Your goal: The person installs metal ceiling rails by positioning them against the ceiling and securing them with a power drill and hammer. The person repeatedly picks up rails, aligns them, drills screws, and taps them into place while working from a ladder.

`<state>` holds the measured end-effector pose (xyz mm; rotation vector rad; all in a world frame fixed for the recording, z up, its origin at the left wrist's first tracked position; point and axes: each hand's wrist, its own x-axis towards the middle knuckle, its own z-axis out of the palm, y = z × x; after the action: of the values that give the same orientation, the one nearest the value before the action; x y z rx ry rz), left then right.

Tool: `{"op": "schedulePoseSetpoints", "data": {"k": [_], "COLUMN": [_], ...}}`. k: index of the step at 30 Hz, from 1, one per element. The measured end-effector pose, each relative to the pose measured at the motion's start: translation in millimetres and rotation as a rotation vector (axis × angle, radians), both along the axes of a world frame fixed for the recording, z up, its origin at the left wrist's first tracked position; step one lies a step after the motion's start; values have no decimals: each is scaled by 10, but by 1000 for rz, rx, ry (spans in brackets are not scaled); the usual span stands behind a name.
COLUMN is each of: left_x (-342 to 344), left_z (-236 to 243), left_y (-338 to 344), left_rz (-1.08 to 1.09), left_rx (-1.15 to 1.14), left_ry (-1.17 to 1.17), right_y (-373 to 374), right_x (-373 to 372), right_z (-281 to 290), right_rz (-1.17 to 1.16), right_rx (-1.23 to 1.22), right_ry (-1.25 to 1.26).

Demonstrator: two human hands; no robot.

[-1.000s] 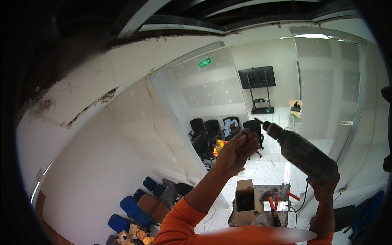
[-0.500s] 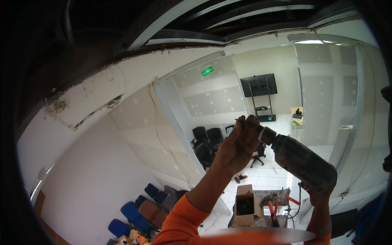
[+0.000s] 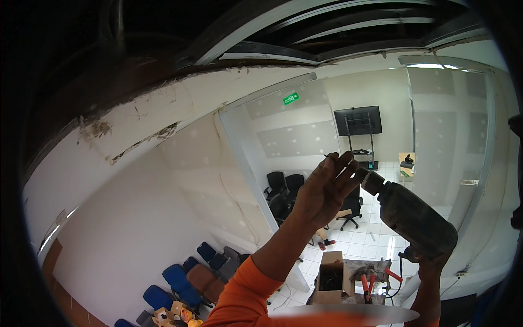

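So the left grip (image 3: 321, 191) has been brought up to the nose of the drill (image 3: 417, 218) since the earlier frame, where a gap could be seen between them, and the whole view's been swung a little.

Going left to right: blue chairs (image 3: 177, 279) are lined up along the wall, probably just parked out of the way. Then the left grip, fingers curled in front of the chuck (image 3: 373, 182), with a thin dark piece (image 3: 327, 156) pinched and poking out past them. Whether that's the bit or something separate can't be told; it's likely being steadied. Below, an open cardboard box (image 3: 329, 297) and red-handled tools (image 3: 365, 282) are set on the desk (image 3: 379, 266), presumably so they can be reached easily.

The drill is held up in the air, nose angled up-left, its rear end supported by the right grip (image 3: 433, 261). That one's clenched on the handle, mostly hidden, most likely because the weight is carried there. The cord (image 3: 401, 267) is left hanging beside the desk.
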<state>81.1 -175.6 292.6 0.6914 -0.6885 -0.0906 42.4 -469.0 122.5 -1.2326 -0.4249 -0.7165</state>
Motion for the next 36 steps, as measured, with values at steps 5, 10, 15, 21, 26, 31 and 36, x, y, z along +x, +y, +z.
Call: {"op": "schedulePoseSetpoints", "data": {"k": [5,10,15,21,26,31,36], "left_x": [-59,-34,-23,27,294,474,584], "left_z": [83,249,-60,-869,-1295,-1698,-1959], "left_y": [31,47,-219,-454,-232,82,280], "left_rz": [169,512,329,3,-14,6,22], "left_rx": [170,307,-6,-264,-388,-613,-522], "left_ry": [-93,-73,392,455,641,794,617], "right_y": [8,56,158,616,769,786,887], "right_x": [57,82,102,101,75,-211,-419], "right_z": [-27,-9,216,378,363,-227,-1145], "right_rz": [-14,-37,-450,-132,-238,-392,-92], "right_rx": [39,-64,-705,-624,-878,-725,-1412], "right_ry": [-48,-101,-470,-274,-249,-431,462]}}
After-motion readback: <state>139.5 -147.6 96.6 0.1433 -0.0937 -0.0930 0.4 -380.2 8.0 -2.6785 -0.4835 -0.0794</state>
